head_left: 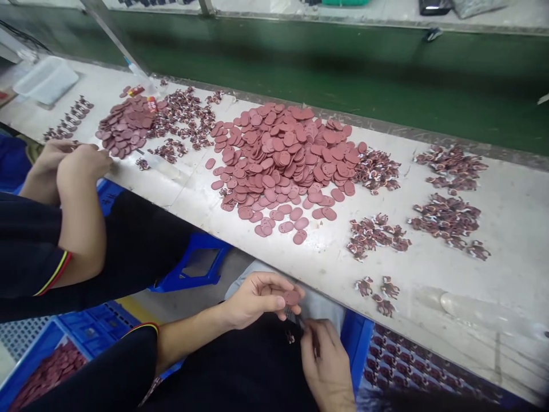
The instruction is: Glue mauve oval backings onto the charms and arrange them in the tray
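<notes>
Near the table's front edge, my left hand [263, 300] pinches a reddish-brown oval disc [291, 297] between thumb and fingers. Just right of it and lower, my right hand [326, 355] has its fingers closed on a thin dark item, too small to make out, which points toward the disc. A small brown and white piece [290, 337] shows below the disc, between the hands. Beyond them a large heap of oval discs [283, 154] lies on the white table [313, 263]. Small brown figures [377, 236] lie in clusters to its right, with several singles [388, 288] nearer the edge.
At the left a co-worker's hands [81, 163] work beside another disc pile [124, 123]. A clear tray [47, 79] sits at the back left. Blue crates with discs [51, 372] and rows of figures [398, 366] stand below table height. A blue stool [199, 260] is under the table.
</notes>
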Available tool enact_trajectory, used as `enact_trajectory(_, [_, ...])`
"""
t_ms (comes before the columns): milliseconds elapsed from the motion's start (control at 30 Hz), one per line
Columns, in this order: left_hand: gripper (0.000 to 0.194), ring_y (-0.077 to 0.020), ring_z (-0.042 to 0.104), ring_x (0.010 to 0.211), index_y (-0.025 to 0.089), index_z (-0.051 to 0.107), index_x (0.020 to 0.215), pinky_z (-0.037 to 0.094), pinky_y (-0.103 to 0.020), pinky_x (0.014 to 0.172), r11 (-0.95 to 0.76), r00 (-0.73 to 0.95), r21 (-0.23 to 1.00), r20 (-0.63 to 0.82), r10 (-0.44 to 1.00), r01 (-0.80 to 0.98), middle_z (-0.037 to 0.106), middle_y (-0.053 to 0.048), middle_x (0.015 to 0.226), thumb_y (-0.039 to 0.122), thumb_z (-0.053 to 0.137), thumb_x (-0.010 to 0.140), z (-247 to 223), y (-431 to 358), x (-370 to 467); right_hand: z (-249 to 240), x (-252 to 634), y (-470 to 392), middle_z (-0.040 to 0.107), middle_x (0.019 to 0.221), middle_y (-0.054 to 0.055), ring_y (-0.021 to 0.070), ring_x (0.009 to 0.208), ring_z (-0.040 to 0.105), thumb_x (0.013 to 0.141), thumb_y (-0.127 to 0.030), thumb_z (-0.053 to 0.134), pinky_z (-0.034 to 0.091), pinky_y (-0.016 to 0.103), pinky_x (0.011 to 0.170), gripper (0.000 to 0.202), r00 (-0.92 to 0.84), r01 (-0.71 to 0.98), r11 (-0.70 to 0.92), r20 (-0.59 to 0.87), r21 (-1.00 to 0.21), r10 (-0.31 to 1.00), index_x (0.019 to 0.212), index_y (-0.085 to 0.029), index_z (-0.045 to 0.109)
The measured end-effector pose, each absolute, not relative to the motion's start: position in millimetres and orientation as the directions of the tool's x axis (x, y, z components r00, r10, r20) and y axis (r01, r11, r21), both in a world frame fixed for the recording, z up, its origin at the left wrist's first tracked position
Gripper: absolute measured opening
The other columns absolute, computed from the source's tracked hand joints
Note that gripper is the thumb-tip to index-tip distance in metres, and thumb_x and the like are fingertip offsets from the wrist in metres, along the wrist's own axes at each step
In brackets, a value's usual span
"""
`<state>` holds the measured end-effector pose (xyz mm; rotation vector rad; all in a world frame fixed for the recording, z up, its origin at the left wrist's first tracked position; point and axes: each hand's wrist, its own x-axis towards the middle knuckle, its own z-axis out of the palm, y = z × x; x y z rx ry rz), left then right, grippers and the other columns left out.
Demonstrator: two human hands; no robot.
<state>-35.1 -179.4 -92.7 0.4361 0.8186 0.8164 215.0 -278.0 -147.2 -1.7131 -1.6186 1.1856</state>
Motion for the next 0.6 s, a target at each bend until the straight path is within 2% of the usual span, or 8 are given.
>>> enact_trajectory(67, [0.051,-0.0276,0.097,0.098,0.019,0.096,0.116,0.070,-0.026,0.073,0.609,0.391,0.626,-0.467,0.793,-0.487,0.099,-0.017,0.131,0.052,0.122,0.086,-88,-181,-31,-143,216,-286,0.086,0.084,-0.002,0.0296,0.070,0.088,0.110,-0.048,0.076,0.076,0.042,0.068,0.019,-0.137,0.565,-0.151,-0.273,-0.811,0.952,0.098,-0.041,0.088])
enact_trajectory(133, [0.051,-0.0281,0.097,0.100,0.019,0.094,0.117,0.070,-0.026,0.074,0.602,0.384,0.618,-0.464,0.798,-0.505,0.099,-0.018,0.131,0.050,0.121,0.087,-86,-183,-28,-143,212,-292,0.084,0.077,-0.003,0.0292,0.061,0.084,0.106,-0.049,0.081,0.069,0.039,0.055,0.014,-0.159,0.594,-0.148,-0.296,-0.790,0.942,0.098,-0.039,0.088])
enact_trajectory(233, [0.051,-0.0277,0.097,0.098,0.018,0.094,0.115,0.069,-0.026,0.073,0.609,0.396,0.602,-0.462,0.793,-0.517,0.099,-0.018,0.129,0.048,0.122,0.085,-84,-184,-26,-150,199,-290,0.094,0.095,0.004,0.0346,0.077,0.095,0.106,-0.048,0.079,0.075,0.042,0.063,0.021,-0.158,0.606,-0.160,-0.315,-0.779,0.936,0.115,-0.037,0.094])
enact_trajectory(367, [0.053,-0.0263,0.098,0.096,0.018,0.095,0.112,0.068,-0.024,0.071,0.630,0.384,0.575,-0.501,0.776,-0.522,0.100,-0.017,0.126,0.047,0.125,0.080,-82,-184,-26,-152,184,-278,0.096,0.107,0.006,0.0356,0.089,0.097,0.108,-0.046,0.075,0.080,0.045,0.076,0.023,-0.209,0.548,-0.159,-0.318,-0.822,0.925,0.109,-0.039,0.097])
enact_trajectory(433, [0.053,-0.0261,0.097,0.096,0.018,0.095,0.112,0.068,-0.024,0.072,0.637,0.378,0.564,-0.516,0.769,-0.525,0.100,-0.017,0.127,0.047,0.125,0.079,-80,-183,-26,-145,185,-278,0.093,0.096,0.002,0.0311,0.080,0.093,0.108,-0.048,0.078,0.077,0.042,0.072,0.020,-0.217,0.501,-0.177,-0.321,-0.847,0.922,0.108,-0.042,0.097])
enact_trajectory(500, [0.054,-0.0256,0.097,0.097,0.018,0.095,0.112,0.067,-0.024,0.072,0.640,0.381,0.559,-0.517,0.766,-0.528,0.100,-0.017,0.127,0.047,0.126,0.079,-79,-183,-25,-134,193,-284,0.084,0.075,-0.003,0.0266,0.060,0.083,0.110,-0.057,0.079,0.070,0.038,0.058,0.021,-0.186,0.442,-0.215,-0.324,-0.871,0.928,0.105,-0.043,0.095])
enact_trajectory(567, [0.055,-0.0255,0.096,0.097,0.018,0.096,0.114,0.067,-0.024,0.073,0.650,0.404,0.547,-0.511,0.759,-0.528,0.099,-0.017,0.128,0.047,0.126,0.079,-79,-184,-23,-124,205,-293,0.078,0.063,-0.004,0.0269,0.048,0.077,0.115,-0.068,0.070,0.062,0.037,0.044,0.038,-0.114,0.387,-0.251,-0.317,-0.887,0.942,0.098,-0.040,0.089])
enact_trajectory(600, [0.055,-0.0258,0.096,0.098,0.018,0.096,0.115,0.067,-0.024,0.072,0.659,0.422,0.538,-0.507,0.751,-0.526,0.099,-0.017,0.128,0.047,0.126,0.079,-80,-184,-22,-120,211,-297,0.081,0.065,-0.002,0.0283,0.047,0.078,0.116,-0.073,0.064,0.060,0.038,0.040,0.047,-0.079,0.367,-0.258,-0.307,-0.894,0.949,0.093,-0.039,0.086])
